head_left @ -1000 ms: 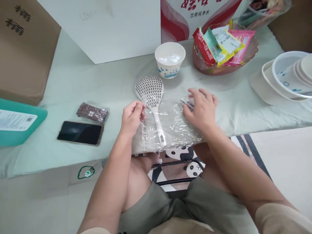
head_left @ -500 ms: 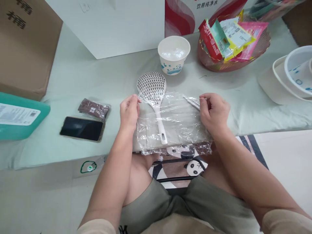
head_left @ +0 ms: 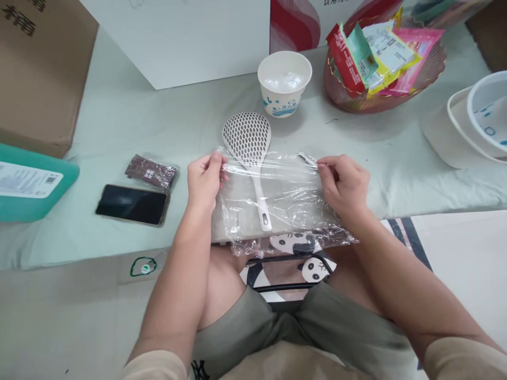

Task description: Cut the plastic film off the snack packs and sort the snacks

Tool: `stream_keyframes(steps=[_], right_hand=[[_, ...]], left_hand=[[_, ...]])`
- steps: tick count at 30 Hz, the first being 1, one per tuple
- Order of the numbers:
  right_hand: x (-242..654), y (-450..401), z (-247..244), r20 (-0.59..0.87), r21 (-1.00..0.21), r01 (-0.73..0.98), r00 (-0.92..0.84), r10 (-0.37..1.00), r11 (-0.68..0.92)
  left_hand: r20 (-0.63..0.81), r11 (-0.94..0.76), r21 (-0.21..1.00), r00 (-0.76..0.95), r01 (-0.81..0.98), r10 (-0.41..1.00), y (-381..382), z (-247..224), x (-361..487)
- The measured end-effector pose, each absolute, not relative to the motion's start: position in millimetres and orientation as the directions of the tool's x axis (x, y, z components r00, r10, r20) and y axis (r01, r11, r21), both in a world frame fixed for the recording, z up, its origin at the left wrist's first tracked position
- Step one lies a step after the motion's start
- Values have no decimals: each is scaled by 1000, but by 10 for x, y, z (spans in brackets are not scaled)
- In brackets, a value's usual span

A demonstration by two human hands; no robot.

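L hand (head_left: 204, 177) & R hand (head_left: 344, 182) each pinch a top corner of the clear plastic bag (head_left: 293, 203), w/ white slotted spoon (head_left: 251, 158) underneath, at counter (head_left: 119, 132) front edge, overhanging it.

I see a phone (head_left: 132, 204) beside a brown packet (head_left: 150, 171), teal box (head_left: 31, 182) far left, paper bowl (head_left: 284, 83) behind, pink basket (head_left: 382, 100) of sachets (head_left: 376, 50), stacked bowls (head_left: 475, 126) right.
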State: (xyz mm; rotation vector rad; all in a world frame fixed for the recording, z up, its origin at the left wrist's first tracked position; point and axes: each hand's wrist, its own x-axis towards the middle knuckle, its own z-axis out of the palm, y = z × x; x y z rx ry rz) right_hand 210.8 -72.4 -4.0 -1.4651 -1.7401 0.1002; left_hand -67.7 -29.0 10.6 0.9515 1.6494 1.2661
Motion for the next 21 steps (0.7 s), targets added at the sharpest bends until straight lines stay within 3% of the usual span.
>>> stream_keyframes(steps=[16, 21], right_hand=[[2175, -834, 95, 449, -642, 730, 110, 887, 234], [2326, -870, 139, 549, -578, 743, 48, 834, 338]], left_hand=[[-208, 172, 975, -296, -144, 932, -365, 310, -623], [-158, 143, 983, -137, -112, 978, -469, 353, -627]])
